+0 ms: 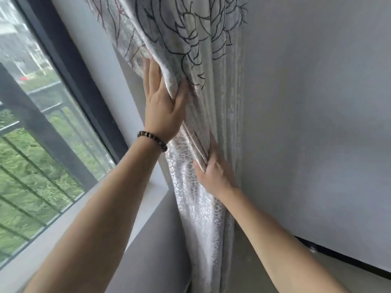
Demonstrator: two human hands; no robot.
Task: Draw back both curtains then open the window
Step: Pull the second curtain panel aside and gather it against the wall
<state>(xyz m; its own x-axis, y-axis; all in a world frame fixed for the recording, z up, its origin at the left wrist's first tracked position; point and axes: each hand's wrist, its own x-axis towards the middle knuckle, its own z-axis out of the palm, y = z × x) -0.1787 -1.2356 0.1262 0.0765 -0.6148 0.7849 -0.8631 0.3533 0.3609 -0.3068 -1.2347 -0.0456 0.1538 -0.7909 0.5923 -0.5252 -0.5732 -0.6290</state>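
The pale silvery curtain printed with dark outlined flowers (190, 39) is bunched into tight folds against the plain grey wall (317, 102) at the right side of the opening, and both of the person's hands are on it. The left hand (164, 104), with a dark beaded bracelet (152, 140) on its wrist, lies higher up with the fingers spread flat on the window side of the bundle and the thumb hooked over a thick fold, so it clasps and presses the cloth. The right hand (213, 172) is lower, its fingers curled into the pleats and pinching a handful of them toward the wall. From where I stand this curtain looks as good as drawn back: the dark-framed window (69, 66) and the white sill (88, 214) beside it are uncovered, with green ground and a metal railing showing through the glass. Whether the other curtain has been pulled aside I cannot tell, since the far side of the window lies outside the view. The window itself appears shut, no gap showing along the frame, and no hand is on it. So I judge that the opening of the window is left, and possibly the second curtain too.
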